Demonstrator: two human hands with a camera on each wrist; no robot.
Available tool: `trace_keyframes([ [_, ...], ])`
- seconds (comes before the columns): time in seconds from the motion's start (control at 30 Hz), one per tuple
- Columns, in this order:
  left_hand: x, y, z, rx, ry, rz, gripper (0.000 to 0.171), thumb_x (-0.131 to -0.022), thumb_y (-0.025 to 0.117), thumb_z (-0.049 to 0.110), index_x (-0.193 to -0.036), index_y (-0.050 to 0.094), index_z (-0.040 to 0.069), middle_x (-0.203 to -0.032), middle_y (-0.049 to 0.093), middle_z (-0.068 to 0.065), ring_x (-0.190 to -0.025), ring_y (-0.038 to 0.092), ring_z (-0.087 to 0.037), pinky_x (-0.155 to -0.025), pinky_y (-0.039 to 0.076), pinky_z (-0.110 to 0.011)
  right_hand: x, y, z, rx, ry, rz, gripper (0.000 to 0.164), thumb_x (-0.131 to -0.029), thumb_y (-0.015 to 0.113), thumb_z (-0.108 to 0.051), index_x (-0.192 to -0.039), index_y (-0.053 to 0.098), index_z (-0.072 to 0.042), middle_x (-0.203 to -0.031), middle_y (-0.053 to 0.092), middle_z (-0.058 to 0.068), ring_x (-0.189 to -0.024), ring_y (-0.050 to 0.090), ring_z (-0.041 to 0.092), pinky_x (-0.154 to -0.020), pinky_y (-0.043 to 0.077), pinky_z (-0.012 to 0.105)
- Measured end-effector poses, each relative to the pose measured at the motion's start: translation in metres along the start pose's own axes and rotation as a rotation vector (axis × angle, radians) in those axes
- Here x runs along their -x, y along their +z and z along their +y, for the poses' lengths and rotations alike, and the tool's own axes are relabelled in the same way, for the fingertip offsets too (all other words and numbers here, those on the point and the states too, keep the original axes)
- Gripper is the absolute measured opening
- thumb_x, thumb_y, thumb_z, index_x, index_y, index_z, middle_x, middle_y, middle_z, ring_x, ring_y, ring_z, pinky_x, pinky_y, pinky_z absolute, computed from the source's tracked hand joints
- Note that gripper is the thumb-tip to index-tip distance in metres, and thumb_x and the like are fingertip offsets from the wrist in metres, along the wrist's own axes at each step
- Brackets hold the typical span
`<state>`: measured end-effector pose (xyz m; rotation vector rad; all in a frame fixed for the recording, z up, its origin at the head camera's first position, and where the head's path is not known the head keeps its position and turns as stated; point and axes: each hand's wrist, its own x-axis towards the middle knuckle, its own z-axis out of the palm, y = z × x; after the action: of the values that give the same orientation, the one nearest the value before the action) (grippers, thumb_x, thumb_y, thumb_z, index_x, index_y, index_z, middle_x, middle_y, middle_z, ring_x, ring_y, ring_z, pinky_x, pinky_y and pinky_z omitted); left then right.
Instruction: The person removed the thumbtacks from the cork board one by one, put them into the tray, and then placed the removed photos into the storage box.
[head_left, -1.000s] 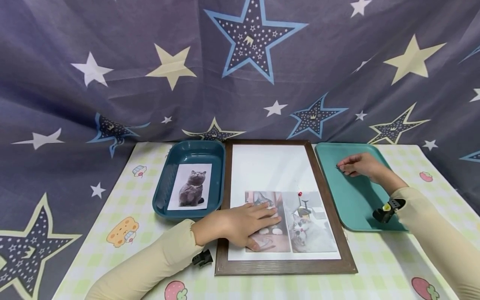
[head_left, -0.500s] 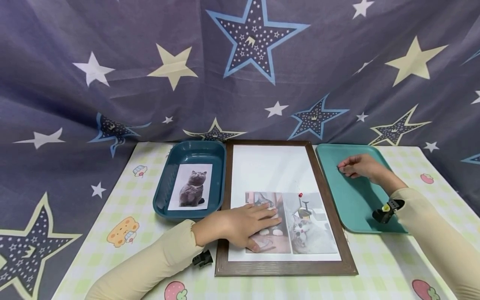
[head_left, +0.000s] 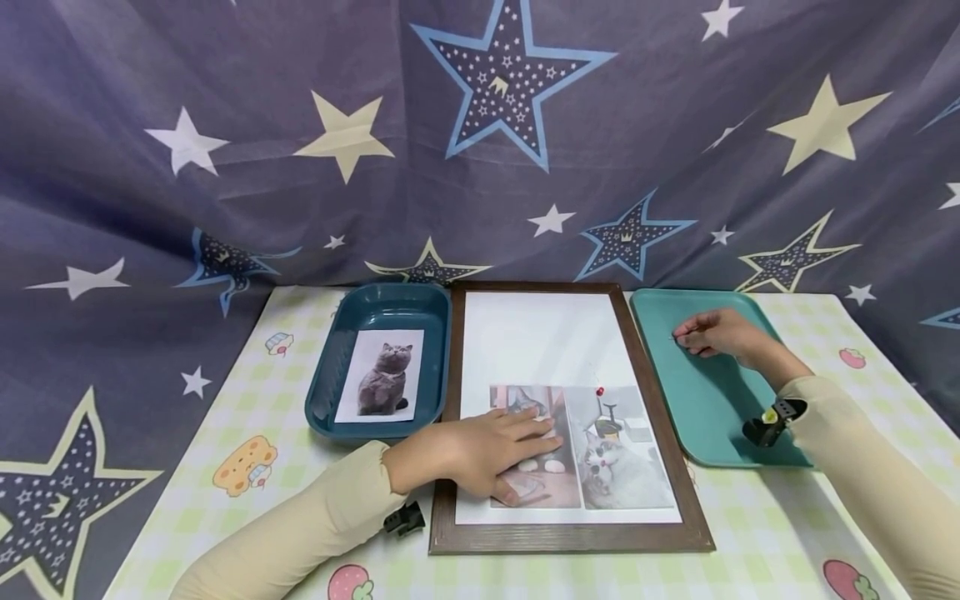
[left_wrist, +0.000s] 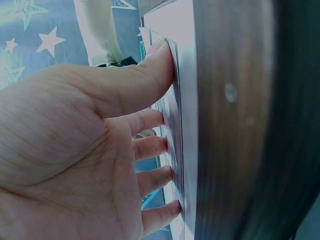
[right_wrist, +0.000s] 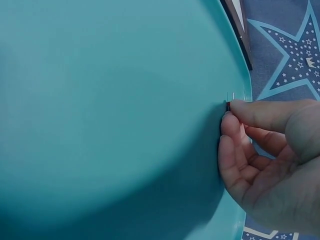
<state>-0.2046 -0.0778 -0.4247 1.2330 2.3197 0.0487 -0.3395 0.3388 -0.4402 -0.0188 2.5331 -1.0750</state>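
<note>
My left hand [head_left: 491, 454] lies flat with spread fingers on a cat photo [head_left: 558, 483], pressing it to the white framed board [head_left: 543, 337]. In the left wrist view, its fingertips [left_wrist: 161, 176] touch the photo's surface. Beside it lies a second photo of a white cat [head_left: 630, 475], with a red push pin [head_left: 600, 391] at its top edge. Over the green tray [head_left: 738, 442], my right hand [head_left: 720, 333] pinches another red push pin [right_wrist: 228, 106] between thumb and finger. Its thin needle sticks out past the fingertips; most of the head is hidden.
A dark blue tray [head_left: 322, 392] left of the board holds a grey cat photo [head_left: 386, 375]. A brown frame [head_left: 570, 539] borders the board. The checked tablecloth [head_left: 187, 517] reaches a starry curtain [head_left: 247, 167] behind.
</note>
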Motion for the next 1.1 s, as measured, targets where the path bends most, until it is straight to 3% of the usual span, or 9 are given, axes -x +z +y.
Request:
trace_keyframes([
  [0.7, -0.0010, 0.0018, 0.0009, -0.020, 0.000, -0.008, 0.085, -0.096, 0.065, 0.045, -0.165, 0.017, 0.028, -0.173, 0.009, 0.005, -0.160, 0.004, -0.019, -0.131, 0.012, -0.043, 0.0032, 0.0055, 0.0050, -0.008, -0.044, 0.011, 0.037, -0.103, 0.060, -0.011, -0.133, 0.057, 0.011, -0.102, 0.068, 0.005, -0.084, 0.063, 0.011, -0.075, 0.058, 0.029],
  [1.1, 0.0003, 0.0001, 0.0007, -0.003, -0.007, 0.002, 0.085, -0.096, 0.065, 0.044, -0.165, 0.018, 0.027, -0.173, 0.009, 0.005, -0.160, 0.004, -0.019, -0.131, 0.011, -0.043, 0.0047, 0.0055, 0.0011, -0.007, -0.063, 0.037, 0.040, -0.103, 0.058, -0.010, -0.137, 0.054, 0.011, -0.098, 0.069, 0.003, -0.081, 0.064, 0.008, -0.073, 0.057, 0.028],
])
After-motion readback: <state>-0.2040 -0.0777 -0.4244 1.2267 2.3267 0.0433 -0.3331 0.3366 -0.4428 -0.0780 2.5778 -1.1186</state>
